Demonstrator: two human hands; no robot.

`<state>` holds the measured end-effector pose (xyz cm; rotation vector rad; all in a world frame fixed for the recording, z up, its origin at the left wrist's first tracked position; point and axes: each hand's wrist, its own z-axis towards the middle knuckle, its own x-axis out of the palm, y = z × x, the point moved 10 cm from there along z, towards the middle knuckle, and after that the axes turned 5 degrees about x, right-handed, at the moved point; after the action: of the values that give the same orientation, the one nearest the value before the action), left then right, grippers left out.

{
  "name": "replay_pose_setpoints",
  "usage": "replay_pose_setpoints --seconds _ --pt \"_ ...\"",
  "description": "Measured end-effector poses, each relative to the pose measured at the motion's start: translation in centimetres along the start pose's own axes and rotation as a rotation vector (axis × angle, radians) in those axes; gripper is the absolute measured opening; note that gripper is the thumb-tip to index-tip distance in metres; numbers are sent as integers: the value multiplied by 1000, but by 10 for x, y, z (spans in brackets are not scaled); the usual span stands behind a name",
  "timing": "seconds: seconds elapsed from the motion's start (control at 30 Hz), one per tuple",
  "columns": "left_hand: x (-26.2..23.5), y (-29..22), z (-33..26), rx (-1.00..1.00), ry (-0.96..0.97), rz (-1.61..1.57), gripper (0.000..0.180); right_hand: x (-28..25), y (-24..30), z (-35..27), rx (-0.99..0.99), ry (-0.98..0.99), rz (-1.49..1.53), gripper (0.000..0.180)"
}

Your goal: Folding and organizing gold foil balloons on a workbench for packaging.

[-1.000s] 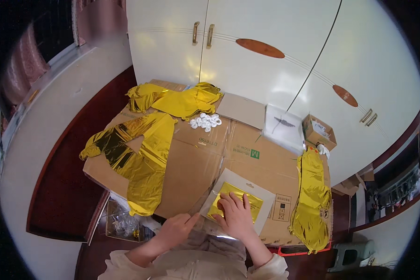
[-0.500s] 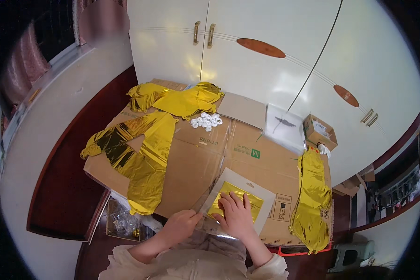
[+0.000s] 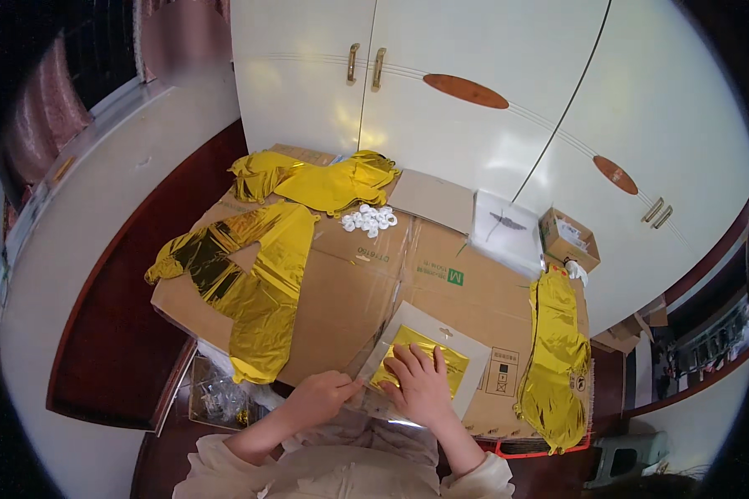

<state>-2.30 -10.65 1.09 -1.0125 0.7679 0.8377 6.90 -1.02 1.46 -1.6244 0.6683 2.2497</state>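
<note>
Close to me on the cardboard lies a clear plastic bag (image 3: pixel 365 364) with a pale hanging card (image 3: pixel 409 316) inside or under it. A folded gold foil balloon (image 3: pixel 455 363) sits on the card's middle. My right hand (image 3: pixel 427 391) rests on the foil with its fingers spread. At the bag's near left edge, my left hand (image 3: pixel 320 396) is closed in a pinch on the plastic. Flat gold foil balloons lie at the left (image 3: pixel 266 312), far left (image 3: pixel 324 185) and right (image 3: pixel 555 358), apart from both hands.
Flattened cardboard (image 3: pixel 341 291) covers the work surface. Small white rolls (image 3: pixel 369 219) lie in a pile beyond my hands. Farther back are grey card (image 3: pixel 433 200), clear sleeves (image 3: pixel 508 237) and an open carton (image 3: pixel 569 238). A box of clear wrappers (image 3: pixel 219 397) stands below, at left.
The view has shifted very slightly. Both hands keep nearly the same places on the bag and the foil.
</note>
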Motion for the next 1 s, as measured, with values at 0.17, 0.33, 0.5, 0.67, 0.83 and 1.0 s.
replay_pose_setpoints --seconds 0.17,0.33,0.5,0.67,0.83,1.0 --pt "-4 2 3 27 -19 -48 36 -1 1 0 1 -6 0 42" --pt "-11 -8 1 -50 -36 28 26 -2 -1 1 14 -29 6 40" --pt "-11 -23 -1 -53 -94 155 7 -1 -1 0 9 -17 10 40" --pt "-3 -19 9 -106 -62 178 7 3 -2 -2 -5 21 -22 42" --pt "2 -20 18 -103 -39 141 7 2 -2 -3 -18 44 13 44" --pt "-1 -8 28 -45 -6 1 11 4 -3 -3 -3 57 -43 45"
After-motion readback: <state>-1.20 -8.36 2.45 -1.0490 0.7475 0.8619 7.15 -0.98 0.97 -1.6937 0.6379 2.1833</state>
